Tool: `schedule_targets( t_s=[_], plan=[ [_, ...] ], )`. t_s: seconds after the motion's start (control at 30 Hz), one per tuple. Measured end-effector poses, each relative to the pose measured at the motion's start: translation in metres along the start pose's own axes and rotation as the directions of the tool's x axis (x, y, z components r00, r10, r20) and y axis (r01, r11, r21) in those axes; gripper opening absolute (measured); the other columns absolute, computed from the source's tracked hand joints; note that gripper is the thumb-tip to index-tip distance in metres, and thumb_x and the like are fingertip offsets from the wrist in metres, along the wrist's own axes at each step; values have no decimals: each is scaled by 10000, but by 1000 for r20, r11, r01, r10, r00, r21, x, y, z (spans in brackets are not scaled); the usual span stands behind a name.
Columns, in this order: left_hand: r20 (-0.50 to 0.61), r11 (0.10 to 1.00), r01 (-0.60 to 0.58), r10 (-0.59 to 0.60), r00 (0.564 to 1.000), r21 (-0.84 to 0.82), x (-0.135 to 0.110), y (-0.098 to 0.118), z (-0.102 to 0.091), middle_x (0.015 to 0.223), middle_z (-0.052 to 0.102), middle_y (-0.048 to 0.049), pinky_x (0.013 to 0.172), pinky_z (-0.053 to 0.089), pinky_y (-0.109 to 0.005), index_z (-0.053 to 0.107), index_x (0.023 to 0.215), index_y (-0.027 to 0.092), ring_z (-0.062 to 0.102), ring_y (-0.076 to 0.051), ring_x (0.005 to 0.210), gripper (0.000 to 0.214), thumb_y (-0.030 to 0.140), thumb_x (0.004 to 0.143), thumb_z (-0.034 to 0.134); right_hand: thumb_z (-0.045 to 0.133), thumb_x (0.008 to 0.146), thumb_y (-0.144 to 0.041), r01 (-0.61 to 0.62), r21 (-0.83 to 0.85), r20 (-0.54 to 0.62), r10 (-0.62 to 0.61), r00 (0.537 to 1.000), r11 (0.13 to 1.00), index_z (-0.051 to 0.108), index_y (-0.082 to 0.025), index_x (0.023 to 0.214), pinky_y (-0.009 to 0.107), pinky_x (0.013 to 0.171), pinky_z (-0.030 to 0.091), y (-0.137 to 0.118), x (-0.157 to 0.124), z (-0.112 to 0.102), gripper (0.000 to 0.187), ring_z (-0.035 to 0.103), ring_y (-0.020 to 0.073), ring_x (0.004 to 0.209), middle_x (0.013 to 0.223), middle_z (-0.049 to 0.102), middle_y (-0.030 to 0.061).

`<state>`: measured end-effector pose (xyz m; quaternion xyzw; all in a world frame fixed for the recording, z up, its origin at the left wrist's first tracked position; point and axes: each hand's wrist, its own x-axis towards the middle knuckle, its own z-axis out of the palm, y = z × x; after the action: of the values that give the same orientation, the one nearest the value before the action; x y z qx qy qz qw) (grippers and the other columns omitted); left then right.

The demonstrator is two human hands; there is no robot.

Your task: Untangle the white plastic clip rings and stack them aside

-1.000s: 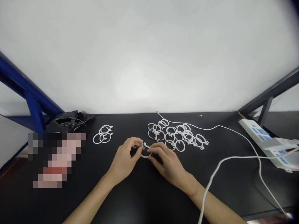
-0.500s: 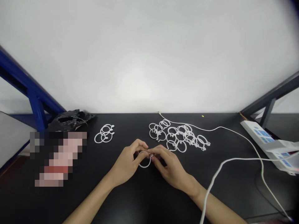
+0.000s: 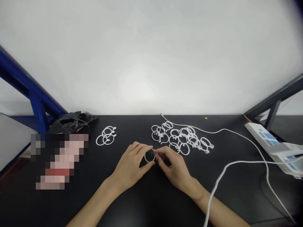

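Observation:
A white curtain ring (image 3: pixel 145 158) is held between my hands just above the black table. My left hand (image 3: pixel 133 164) curves around its left side, with fingertips at the top of the loop and the thumb at its lower edge. My right hand (image 3: pixel 174 164) pinches the small tabbed end at the ring's right side, and the fingertips partly hide that end. Beyond my right hand lies a spread of several similar white rings (image 3: pixel 183 138), some overlapping. A smaller group of rings (image 3: pixel 105 135) rests to the left, beyond my left hand.
A white power strip (image 3: pixel 262 134) lies at the right, and a white cable (image 3: pixel 227 164) loops across the table and over my right forearm. Crumpled black plastic (image 3: pixel 71 122) sits at the back left, beside a blue metal frame (image 3: pixel 36 107). A pixelated patch covers the left side.
My left hand has shifted its hold, its thumb and fingers now spread around the loop. The ring has risen slightly and turned, showing more fully. My right hand keeps pinching the tabbed end.

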<state>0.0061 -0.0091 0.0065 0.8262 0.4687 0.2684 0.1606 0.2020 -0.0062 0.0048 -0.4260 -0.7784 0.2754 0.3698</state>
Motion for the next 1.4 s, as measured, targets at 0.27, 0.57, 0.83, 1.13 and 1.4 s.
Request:
schedule_targets(
  t_s=[0.27,0.57,0.83,1.13,1.4],
  plan=[
    [-1,999,-32,32,1000,-9,1,0,-3,1130,654,-42,922,483,-411,547,1205,204,538,-222,1051,321,307,905,604,538,936,-192,6,15,31,-6,1000,1000,624,-214,989,242,671,512,-2,0,-6,104,640,123,753,875,656,20],
    [-48,996,-2,6,999,92,4,-5,-3,1145,652,-47,943,462,-411,562,1206,196,535,-229,1066,308,285,911,566,564,933,-221,103,-230,-7,-107,994,968,587,-212,1167,335,845,544,5,1,-1,236,627,180,932,1011,685,49],
    [-358,784,414,-262,896,463,8,-56,-32,1255,620,-109,917,436,-472,578,1275,129,481,-340,1134,388,245,915,490,549,922,-213,76,-678,-22,-124,992,731,658,-168,1141,549,1102,395,19,5,-2,248,344,364,1379,1342,583,103],
    [-391,738,465,-291,873,488,2,-67,-35,1275,587,-157,861,445,-502,546,1309,137,473,-376,1130,431,228,893,484,544,916,-161,112,-592,-22,-155,988,798,681,-191,1100,541,1021,477,18,5,-2,232,492,322,1235,1153,681,89],
    [-239,977,137,-96,966,162,8,-30,-21,1255,580,-89,1046,394,-504,520,1287,201,457,-276,1194,365,330,946,502,555,912,-163,182,-375,-15,-202,979,909,648,-224,1119,491,921,536,4,6,-4,235,563,261,1088,1140,670,95]
  ],
)
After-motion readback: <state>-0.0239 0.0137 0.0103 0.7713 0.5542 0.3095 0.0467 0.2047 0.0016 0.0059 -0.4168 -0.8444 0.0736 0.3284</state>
